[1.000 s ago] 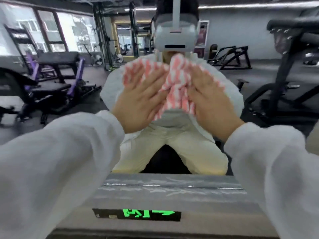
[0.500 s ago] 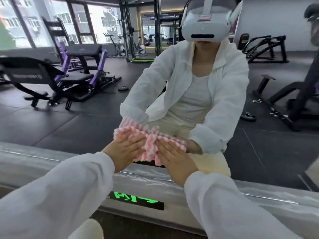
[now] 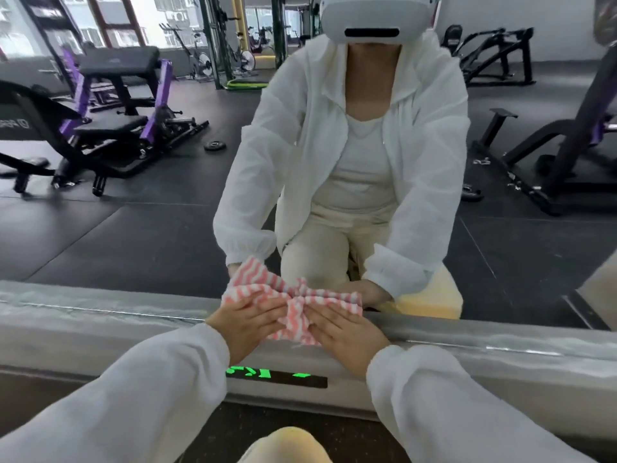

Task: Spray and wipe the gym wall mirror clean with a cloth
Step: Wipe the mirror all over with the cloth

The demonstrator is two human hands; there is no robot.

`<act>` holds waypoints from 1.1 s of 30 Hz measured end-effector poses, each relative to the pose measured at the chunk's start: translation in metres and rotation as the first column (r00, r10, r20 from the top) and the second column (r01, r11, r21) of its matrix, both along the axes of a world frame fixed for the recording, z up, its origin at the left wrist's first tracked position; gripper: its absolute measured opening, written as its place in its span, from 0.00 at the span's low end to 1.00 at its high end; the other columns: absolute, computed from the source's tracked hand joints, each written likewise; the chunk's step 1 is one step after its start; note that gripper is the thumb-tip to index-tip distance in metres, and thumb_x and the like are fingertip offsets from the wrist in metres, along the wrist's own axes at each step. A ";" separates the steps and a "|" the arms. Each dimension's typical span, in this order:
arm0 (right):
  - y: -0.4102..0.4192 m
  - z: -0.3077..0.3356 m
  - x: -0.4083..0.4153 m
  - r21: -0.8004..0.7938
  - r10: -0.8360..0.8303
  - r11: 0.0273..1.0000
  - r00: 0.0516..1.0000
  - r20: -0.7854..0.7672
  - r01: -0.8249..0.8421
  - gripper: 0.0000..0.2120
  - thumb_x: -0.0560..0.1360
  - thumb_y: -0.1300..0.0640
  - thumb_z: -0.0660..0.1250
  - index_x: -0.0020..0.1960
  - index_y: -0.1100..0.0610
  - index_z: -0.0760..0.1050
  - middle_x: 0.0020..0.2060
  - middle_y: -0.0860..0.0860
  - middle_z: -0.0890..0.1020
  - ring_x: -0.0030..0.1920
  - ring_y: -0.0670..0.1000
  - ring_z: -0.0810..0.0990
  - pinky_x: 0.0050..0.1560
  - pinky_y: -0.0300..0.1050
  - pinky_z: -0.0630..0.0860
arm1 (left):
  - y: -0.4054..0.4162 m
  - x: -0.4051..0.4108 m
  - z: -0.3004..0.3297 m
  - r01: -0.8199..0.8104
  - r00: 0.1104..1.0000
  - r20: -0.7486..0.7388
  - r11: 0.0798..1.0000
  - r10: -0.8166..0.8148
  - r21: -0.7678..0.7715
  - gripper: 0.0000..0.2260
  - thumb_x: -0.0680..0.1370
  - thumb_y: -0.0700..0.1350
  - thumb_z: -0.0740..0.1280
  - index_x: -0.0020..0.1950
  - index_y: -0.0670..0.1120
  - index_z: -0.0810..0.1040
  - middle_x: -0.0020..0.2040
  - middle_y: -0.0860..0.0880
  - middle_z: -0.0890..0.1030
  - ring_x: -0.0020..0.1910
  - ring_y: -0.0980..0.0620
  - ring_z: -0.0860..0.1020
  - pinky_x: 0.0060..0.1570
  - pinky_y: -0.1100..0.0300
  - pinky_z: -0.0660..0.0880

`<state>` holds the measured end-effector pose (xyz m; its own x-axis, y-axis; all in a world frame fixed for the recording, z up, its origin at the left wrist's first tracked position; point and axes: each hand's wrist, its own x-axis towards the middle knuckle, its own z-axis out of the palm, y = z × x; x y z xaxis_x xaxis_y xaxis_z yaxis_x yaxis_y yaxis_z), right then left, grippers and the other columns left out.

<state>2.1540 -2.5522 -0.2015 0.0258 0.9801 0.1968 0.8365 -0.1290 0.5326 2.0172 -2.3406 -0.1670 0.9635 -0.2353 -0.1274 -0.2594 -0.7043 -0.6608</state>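
Two flat hands, left (image 3: 245, 324) and right (image 3: 344, 332), fingers (image 3: 267, 305) spread, on cloth (image 3: 293, 300) lengthwise along mirror (image 3: 133, 228) base.

Mirror (image 3: 150, 228) glass open left, right of cloth (image 3: 293, 305); wrapped ledge (image 3: 100, 325) blocks below.

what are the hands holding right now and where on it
Both hands press the pink-and-white striped cloth flat against the bottom edge of the mirror: left hand on its left half, right hand on its right half. Neither has a closed grip.
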 end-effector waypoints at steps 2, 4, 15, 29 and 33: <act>0.000 -0.006 -0.010 -0.031 -0.051 0.998 0.995 -0.084 0.048 0.43 0.49 0.49 0.82 0.63 0.54 0.75 0.63 0.49 0.78 0.64 0.49 0.76 0.66 0.46 0.61 | -0.015 0.001 0.009 -0.016 0.997 -0.076 1.000 0.015 -0.010 0.27 0.63 0.54 0.74 0.62 0.54 0.79 0.66 0.52 0.75 0.66 0.51 0.72 0.71 0.51 0.57; -0.002 -0.007 -0.014 -0.091 -0.058 0.994 0.998 -0.007 0.058 0.42 0.64 0.50 0.77 0.71 0.58 0.60 0.71 0.52 0.68 0.72 0.51 0.65 0.70 0.49 0.49 | -0.020 0.001 0.005 0.027 0.982 -0.190 0.999 -0.019 0.039 0.24 0.80 0.50 0.57 0.76 0.50 0.58 0.78 0.48 0.53 0.76 0.49 0.49 0.69 0.53 0.36; -0.029 0.067 0.005 0.220 -0.075 0.973 0.997 0.022 0.069 0.20 0.65 0.56 0.72 0.57 0.57 0.81 0.64 0.55 0.77 0.68 0.56 0.69 0.67 0.53 0.61 | -0.036 0.022 0.047 0.070 0.975 0.221 0.984 -0.033 -0.163 0.24 0.71 0.47 0.51 0.59 0.46 0.81 0.66 0.46 0.75 0.69 0.45 0.68 0.72 0.46 0.41; -0.026 0.387 0.017 0.862 -0.121 0.495 0.991 -0.051 0.105 0.11 0.77 0.63 0.60 0.56 0.61 0.77 0.72 0.54 0.67 0.73 0.60 0.61 0.68 0.55 0.65 | -0.062 0.077 0.349 0.323 0.428 0.901 0.921 0.066 -0.220 0.23 0.80 0.54 0.50 0.71 0.47 0.68 0.76 0.45 0.59 0.74 0.37 0.55 0.67 0.33 0.46; -0.026 0.339 0.021 0.853 -0.041 0.522 0.999 0.010 0.013 0.14 0.71 0.72 0.65 0.56 0.65 0.77 0.71 0.59 0.67 0.71 0.61 0.63 0.67 0.57 0.66 | -0.056 0.082 0.306 0.353 0.450 0.891 0.928 -0.057 -0.119 0.24 0.80 0.52 0.51 0.75 0.47 0.61 0.77 0.43 0.57 0.75 0.39 0.53 0.70 0.35 0.47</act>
